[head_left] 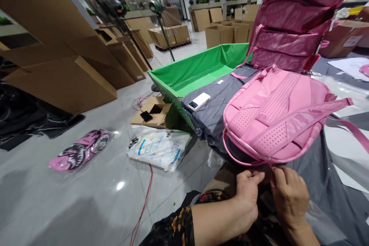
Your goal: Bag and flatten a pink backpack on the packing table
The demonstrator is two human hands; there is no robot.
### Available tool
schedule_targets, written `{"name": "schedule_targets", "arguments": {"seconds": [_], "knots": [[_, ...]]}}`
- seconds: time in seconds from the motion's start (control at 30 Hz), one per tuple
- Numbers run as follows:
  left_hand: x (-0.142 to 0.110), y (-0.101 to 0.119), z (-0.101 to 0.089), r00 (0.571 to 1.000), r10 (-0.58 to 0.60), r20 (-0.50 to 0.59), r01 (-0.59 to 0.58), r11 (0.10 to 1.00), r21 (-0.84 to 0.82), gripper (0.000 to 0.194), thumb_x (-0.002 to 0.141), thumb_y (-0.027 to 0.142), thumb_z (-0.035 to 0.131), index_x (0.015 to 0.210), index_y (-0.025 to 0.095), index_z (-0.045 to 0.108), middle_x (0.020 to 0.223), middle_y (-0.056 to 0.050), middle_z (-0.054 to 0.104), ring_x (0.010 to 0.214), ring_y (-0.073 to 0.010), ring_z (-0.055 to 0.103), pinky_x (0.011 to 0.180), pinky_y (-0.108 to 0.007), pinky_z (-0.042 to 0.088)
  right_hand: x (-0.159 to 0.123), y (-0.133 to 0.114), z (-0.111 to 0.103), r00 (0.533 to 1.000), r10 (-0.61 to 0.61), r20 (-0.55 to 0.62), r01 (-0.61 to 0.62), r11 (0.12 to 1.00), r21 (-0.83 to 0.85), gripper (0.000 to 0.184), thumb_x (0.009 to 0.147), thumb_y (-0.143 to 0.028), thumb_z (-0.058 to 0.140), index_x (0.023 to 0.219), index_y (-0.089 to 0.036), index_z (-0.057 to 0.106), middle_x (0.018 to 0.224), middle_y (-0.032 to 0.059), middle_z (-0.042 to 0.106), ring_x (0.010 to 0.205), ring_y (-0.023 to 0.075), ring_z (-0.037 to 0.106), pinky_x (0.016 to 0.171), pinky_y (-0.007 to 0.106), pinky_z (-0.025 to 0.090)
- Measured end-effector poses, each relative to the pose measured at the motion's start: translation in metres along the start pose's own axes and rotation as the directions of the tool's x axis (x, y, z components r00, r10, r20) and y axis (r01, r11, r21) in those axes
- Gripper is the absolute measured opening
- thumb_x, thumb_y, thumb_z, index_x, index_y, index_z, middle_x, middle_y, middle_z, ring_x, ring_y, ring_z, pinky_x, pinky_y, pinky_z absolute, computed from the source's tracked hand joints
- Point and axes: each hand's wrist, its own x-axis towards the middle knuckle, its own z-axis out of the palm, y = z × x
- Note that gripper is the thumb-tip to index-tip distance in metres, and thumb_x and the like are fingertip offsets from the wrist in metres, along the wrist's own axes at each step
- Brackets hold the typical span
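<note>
Pinching at the near edge of the soft, light-looking pink backpack (276, 117) at lower centre, left hand (248, 196) and right hand (290, 194) have fingertips pressed together; its top loop looks the best hold.

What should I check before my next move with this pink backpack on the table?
1. Both hands at the bag: ok. The left hand and right hand pinch at the lower edge of the pink backpack.
2. What the fingers hold: cannot tell; the spot is hidden under the bag's edge.
3. Backpack resting on the table: ok, it lies strap side up on the grey cloth.
4. Loose strap: not ok, it trails off to the right.
5. Phone: ok, it lies apart from the bag, near the green bin.
6. Stack of pink bags behind: cannot tell if steady.
</note>
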Motion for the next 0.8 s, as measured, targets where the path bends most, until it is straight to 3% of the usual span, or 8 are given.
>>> {"name": "schedule_targets", "arguments": {"seconds": [0.17,0.33,0.4,0.5,0.63,0.73,0.8], "knots": [[-0.002,0.006,0.011,0.989,0.123,0.084,-0.126,0.991,0.032,0.044,0.043,0.047,0.095,0.058,0.015,0.07,0.061,-0.002,0.062,0.064,-0.0143,0.053,0.067,-0.03,0.045,0.003,0.0,-0.016,0.981,-0.128,0.149,0.128,0.992,0.01,0.021,0.097,-0.012,0.04,0.102,-0.017,0.06,0.093,0.0125,0.066,0.081,0.0247,0.058,0.07,0.035,0.042],[-0.01,0.017,0.016,0.984,0.092,0.154,-0.109,0.988,0.107,0.04,0.052,0.047,0.092,0.065,0.014,0.075,0.065,-0.006,0.068,0.065,-0.0171,0.057,0.067,-0.031,0.047,0.001,-0.003,-0.018,0.989,-0.093,0.113,0.091,0.996,0.016,0.025,0.1,-0.029,0.041,0.105,-0.013,0.06,0.093,0.0165,0.067,0.084,0.0285,0.059,0.068,0.039,0.04],[-0.016,0.024,0.011,0.973,0.104,0.206,-0.136,0.979,0.148,0.036,0.057,0.044,0.09,0.073,0.014,0.079,0.071,-0.008,0.072,0.071,-0.0198,0.061,0.073,-0.034,0.049,0.0,-0.002,-0.015,0.994,-0.052,0.094,0.047,0.997,0.056,0.021,0.101,-0.026,0.042,0.099,-0.015,0.059,0.089,0.0131,0.067,0.08,0.0264,0.06,0.068,0.038,0.039],[-0.019,0.026,-0.003,0.967,0.173,0.188,-0.202,0.968,0.148,0.031,0.06,0.035,0.088,0.083,0.016,0.08,0.087,-0.01,0.076,0.087,-0.0234,0.066,0.089,-0.037,0.05,0.0,0.001,-0.01,0.996,0.047,0.072,-0.061,0.975,0.213,0.018,0.103,-0.024,0.044,0.093,-0.019,0.058,0.083,0.0064,0.068,0.076,0.0216,0.062,0.069,0.035,0.04],[-0.008,0.004,-0.011,0.984,0.085,0.157,-0.102,0.989,0.105,0.043,0.063,0.05,0.088,0.086,0.015,0.075,0.095,-0.01,0.074,0.097,-0.0247,0.064,0.1,-0.038,0.046,-0.003,0.001,-0.009,0.973,0.208,0.096,-0.229,0.872,0.433,0.024,0.105,-0.037,0.047,0.096,-0.021,0.063,0.083,0.0016,0.071,0.075,0.0165,0.067,0.071,0.031,0.042],[0.0,-0.011,-0.004,0.983,0.045,0.176,-0.048,0.999,0.012,0.06,0.058,0.061,0.09,0.094,0.015,0.073,0.105,-0.011,0.074,0.109,-0.0279,0.062,0.106,-0.04,0.043,-0.004,0.003,-0.011,0.929,0.33,0.166,-0.367,0.775,0.514,0.031,0.1,-0.047,0.054,0.09,-0.022,0.069,0.081,0.0006,0.075,0.069,0.0158,0.067,0.068,0.03,0.045],[0.002,-0.011,0.002,0.958,0.03,0.287,-0.028,1.0,-0.013,0.066,0.059,0.062,0.09,0.101,0.015,0.074,0.111,-0.012,0.074,0.113,-0.0296,0.063,0.108,-0.041,0.042,-0.002,0.007,-0.012,0.862,0.42,0.283,-0.505,0.672,0.542,0.035,0.094,-0.054,0.058,0.083,-0.023,0.072,0.077,0.0008,0.075,0.063,0.0168,0.066,0.059,0.029,0.045]]}}
